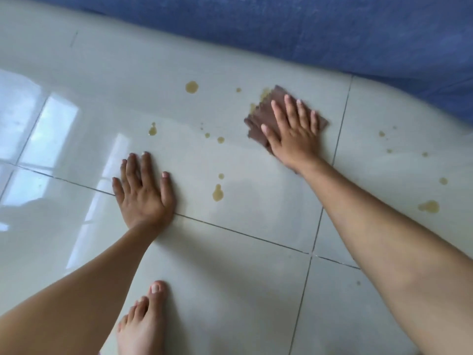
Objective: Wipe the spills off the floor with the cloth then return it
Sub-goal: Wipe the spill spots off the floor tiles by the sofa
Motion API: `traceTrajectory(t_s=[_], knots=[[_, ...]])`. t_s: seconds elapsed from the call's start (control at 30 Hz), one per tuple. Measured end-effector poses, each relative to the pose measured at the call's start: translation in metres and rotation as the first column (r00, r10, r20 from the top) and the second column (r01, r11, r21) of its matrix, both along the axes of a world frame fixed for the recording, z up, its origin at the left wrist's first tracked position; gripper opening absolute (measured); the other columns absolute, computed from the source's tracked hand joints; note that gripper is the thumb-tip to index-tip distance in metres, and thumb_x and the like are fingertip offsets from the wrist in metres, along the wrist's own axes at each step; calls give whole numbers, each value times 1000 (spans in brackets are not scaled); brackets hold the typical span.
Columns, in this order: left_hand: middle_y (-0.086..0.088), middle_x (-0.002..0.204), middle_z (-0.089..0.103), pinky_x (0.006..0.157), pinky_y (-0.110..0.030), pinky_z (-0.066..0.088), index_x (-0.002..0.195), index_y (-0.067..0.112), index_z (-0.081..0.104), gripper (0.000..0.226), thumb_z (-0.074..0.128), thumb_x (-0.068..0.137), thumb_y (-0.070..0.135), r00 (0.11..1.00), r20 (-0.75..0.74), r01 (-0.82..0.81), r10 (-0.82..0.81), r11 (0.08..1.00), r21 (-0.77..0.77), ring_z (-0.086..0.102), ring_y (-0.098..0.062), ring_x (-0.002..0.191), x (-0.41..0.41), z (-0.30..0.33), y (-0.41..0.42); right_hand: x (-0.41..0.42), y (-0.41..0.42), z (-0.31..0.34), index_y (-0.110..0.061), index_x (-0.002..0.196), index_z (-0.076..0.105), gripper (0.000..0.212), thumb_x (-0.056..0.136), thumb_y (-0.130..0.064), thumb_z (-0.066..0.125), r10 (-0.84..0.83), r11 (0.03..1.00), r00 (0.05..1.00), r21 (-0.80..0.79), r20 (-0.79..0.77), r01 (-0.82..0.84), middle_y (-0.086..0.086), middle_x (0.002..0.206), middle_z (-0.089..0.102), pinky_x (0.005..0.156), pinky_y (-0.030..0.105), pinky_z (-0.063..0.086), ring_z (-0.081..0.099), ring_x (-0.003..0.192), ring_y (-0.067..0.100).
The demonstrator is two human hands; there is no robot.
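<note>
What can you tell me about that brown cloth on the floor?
The brown cloth looks like thin, soft fabric folded into a rough rectangle, with layered edges showing at its left side. It lies flat on the glossy pale tiled floor, close to the blue fabric at the top. The right hand presses down on it with spread fingers, covering much of it. Its far corner touches a yellowish spill; other drops lie apart from it.
</note>
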State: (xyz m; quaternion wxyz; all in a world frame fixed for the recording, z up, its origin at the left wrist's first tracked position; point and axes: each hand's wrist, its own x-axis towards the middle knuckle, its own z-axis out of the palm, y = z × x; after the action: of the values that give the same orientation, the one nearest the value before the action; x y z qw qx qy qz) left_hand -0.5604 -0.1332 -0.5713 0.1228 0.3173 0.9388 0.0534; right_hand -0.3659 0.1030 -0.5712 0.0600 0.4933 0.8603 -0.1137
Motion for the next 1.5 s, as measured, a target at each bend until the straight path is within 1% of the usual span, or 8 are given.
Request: traceTrajectory(t_s=[0.23,0.47,0.6,0.8,0.97,1.17,1.37,1.5], knots=[[-6,162,11,122,-43,1,153,23,16,61,24,96,45,1000,-10,-5,5,1000,1,5,-22,151,-1,1,1,-98,-42,11,-32,151,12,54,99,-46,17,251,958,966,-127,-61,-257,-2,163,3,119,45,-5,0,150,24],[-5,162,11,122,-43,-1,153,24,16,59,23,96,42,1000,14,-9,9,1000,22,4,-21,151,-1,4,0,42,-88,5,-37,145,31,57,93,-59,22,706,701,707,-102,-37,-706,-7,156,25,116,41,-1,20,144,21],[-5,162,12,122,-42,-1,153,24,16,60,23,96,42,1000,9,-18,18,1000,16,5,-21,151,0,3,1,55,-13,8,-34,148,15,72,87,-70,0,451,892,891,-62,59,-447,-4,160,14,117,46,2,15,148,27],[-5,162,12,122,-42,0,153,23,16,62,20,95,43,1000,-12,-13,13,1000,11,5,-21,151,-1,1,1,-98,30,9,-35,151,9,60,96,-56,19,-60,996,998,-69,-4,60,-4,163,0,118,50,-6,-3,150,26],[-6,162,13,122,-43,0,153,22,16,64,18,94,45,1000,-28,0,0,1000,2,6,-21,151,-2,0,-1,-180,-48,14,-36,151,10,56,98,-53,17,327,923,939,-179,-108,-342,-9,162,-2,118,45,-10,-7,150,19],[-4,163,11,122,-42,-1,154,20,13,66,16,93,46,1000,-6,0,0,1000,7,4,-20,151,-1,2,0,-66,-55,8,-35,144,35,56,92,-53,27,743,660,661,-44,-111,-750,-2,157,29,116,40,-1,23,146,26],[-4,163,10,122,-42,-2,154,20,12,65,18,94,44,1000,3,-11,11,1000,7,3,-20,151,0,2,2,-48,23,7,-39,149,17,63,90,-60,14,295,955,956,17,10,-295,-6,162,11,119,46,1,9,150,22],[-5,163,11,122,-42,-1,154,20,14,64,20,94,43,1000,0,-14,14,1000,8,4,-20,151,1,2,3,-131,19,4,-38,150,10,59,95,-57,21,13,998,1000,-57,-8,-14,-5,163,-1,118,50,-6,-3,150,24]])
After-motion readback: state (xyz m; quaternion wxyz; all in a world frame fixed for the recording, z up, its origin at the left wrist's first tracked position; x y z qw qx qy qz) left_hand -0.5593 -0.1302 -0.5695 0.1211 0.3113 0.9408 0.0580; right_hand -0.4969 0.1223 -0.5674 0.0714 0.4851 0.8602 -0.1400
